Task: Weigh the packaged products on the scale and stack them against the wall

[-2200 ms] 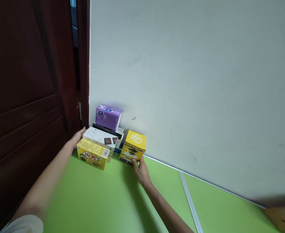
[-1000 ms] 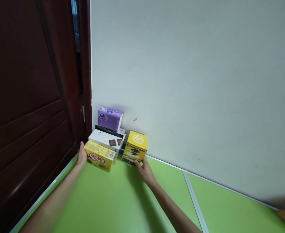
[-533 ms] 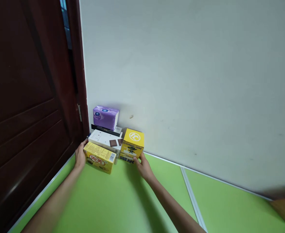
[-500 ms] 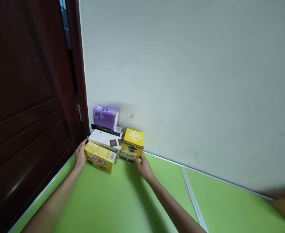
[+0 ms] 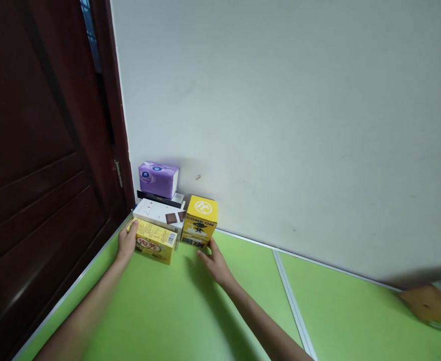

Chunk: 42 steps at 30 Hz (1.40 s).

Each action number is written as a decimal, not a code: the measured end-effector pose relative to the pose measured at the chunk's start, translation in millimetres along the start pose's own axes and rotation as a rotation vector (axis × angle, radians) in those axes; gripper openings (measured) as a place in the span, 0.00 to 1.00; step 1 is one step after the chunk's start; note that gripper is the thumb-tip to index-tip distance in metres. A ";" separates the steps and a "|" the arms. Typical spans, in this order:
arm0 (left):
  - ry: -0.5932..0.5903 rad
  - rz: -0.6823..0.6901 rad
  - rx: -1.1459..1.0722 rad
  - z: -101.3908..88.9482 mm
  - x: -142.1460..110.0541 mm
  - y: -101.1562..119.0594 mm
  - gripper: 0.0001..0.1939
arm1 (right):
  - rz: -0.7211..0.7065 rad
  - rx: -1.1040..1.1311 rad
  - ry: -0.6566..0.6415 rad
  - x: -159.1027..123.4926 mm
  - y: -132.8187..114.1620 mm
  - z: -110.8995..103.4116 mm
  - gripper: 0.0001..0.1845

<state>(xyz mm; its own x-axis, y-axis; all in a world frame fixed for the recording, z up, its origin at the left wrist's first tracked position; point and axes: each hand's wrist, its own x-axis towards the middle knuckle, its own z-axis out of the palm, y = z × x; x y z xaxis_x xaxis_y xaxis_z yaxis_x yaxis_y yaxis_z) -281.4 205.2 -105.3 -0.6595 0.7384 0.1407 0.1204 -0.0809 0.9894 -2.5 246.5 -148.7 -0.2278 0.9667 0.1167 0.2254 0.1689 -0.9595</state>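
Left grip has just come onto the left end of the low yellow box, a digit at its top corner — whether it's closed on it, I can't tell. Beyond that box from the grip lies the white box; farther back, the purple tissue pack. Now the tall yellow box, just beyond my right grip — thumb freshly parted, hand spread loose, so I judge that box stands unaided.
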 end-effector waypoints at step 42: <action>0.045 -0.034 0.113 -9.5 1.3 0.1 0.27 | 0.203 0.007 -0.129 -32.5 -37.3 15.1 0.25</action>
<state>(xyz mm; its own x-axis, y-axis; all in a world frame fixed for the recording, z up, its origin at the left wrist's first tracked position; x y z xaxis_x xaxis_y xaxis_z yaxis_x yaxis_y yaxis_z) -289.3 199.8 -104.7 -0.6969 0.7085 0.1112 0.1790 0.0216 0.9836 -17.8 205.9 -120.5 -0.2974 0.9481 -0.1125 0.2729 -0.0285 -0.9616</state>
